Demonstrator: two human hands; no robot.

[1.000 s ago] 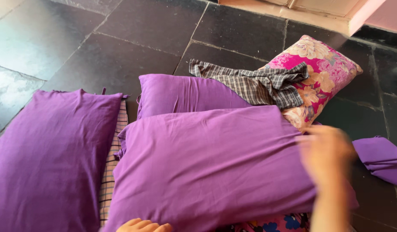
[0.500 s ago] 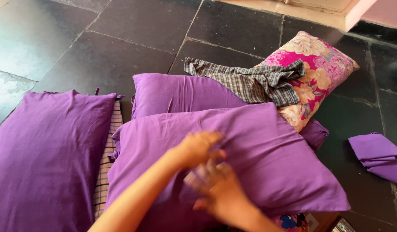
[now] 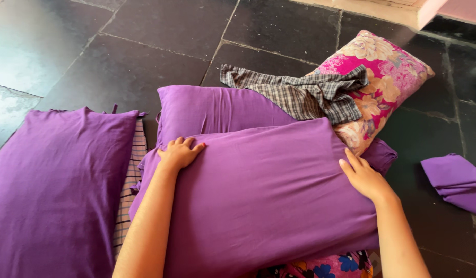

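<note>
A large purple pillow lies in front of me on the dark tiled floor. My left hand rests on its far left corner with fingers curled over the edge. My right hand presses flat against its right end. Behind it sits a second purple pillow. A checked grey cloth drapes across that pillow and a pink floral pillow.
Another purple pillow lies at the left over a striped cloth. A folded purple cloth sits on the floor at the right. A floral fabric peeks from under the near pillow. A pale step runs along the back.
Both hands have moved from the pillow's middle out to its two ends. The pillow's right corner now looks tucked in and its shape is tidier.
</note>
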